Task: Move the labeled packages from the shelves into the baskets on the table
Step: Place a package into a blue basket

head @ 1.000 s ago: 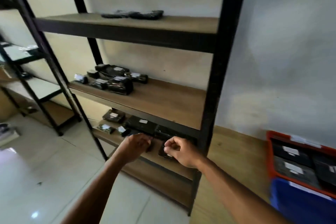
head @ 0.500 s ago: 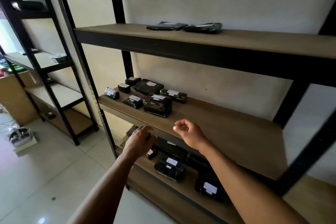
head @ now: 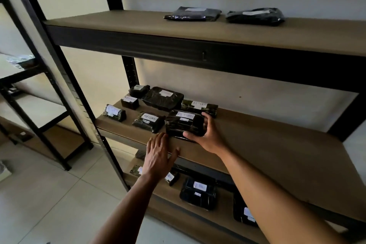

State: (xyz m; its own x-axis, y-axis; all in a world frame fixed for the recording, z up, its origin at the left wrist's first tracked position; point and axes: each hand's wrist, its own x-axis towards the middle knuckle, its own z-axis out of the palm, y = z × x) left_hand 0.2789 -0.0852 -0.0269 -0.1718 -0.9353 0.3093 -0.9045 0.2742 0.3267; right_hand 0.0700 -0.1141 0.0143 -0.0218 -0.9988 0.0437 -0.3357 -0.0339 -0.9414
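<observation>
Gripping the near right corner of a black wrapped package on the middle shelf, the right hand clamps it, thumb in front, fingers behind. The left hand rests flat and spread, holding nothing, on the shelf's front edge. Its white label reads "RETURN"; its long axis runs along the shelf.

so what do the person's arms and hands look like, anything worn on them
Nothing worn that shows: both forearms are bare up to the frame edge, with no sleeves in view. The left hand and right hand have no gloves, and no rings, watch or wristband can be seen. No markings are visible in this dim light.
</observation>
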